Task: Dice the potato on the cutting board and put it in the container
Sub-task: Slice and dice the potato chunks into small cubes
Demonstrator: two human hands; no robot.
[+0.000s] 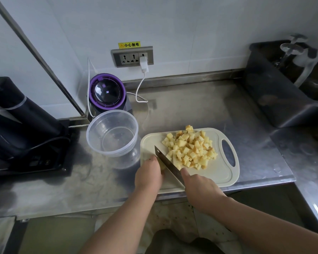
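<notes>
I am watching the head view. The cutting board [218, 173] is lying at the near edge of the steel counter [200, 110], with its handle hole at its right end. A pile of diced potato [189, 149] is covering the middle of the board and reaching its far edge.

The right hand [198, 187] is gripping the knife [166, 162]. The fingers are wrapping the handle, which is hidden under the hand, and the thumb is lying straight along the side of the blade. The blade is pointing toward the far-left corner of the board, just to the left of the pile.

The left hand [149, 173] is resting at the near-left part of the board, touching the left side of the blade. Its fingers are pressed together and bent down on a small potato piece [162, 166] that is mostly hidden, so I cannot tell its shape.

The clear container [112, 132] is standing upright on the counter just beside the left edge of the board; no potato is lying in it yet.

A purple device [106, 92] is standing at the far edge of the counter behind the container, and a dark bin [275, 92] is sitting at the far-right corner.
</notes>
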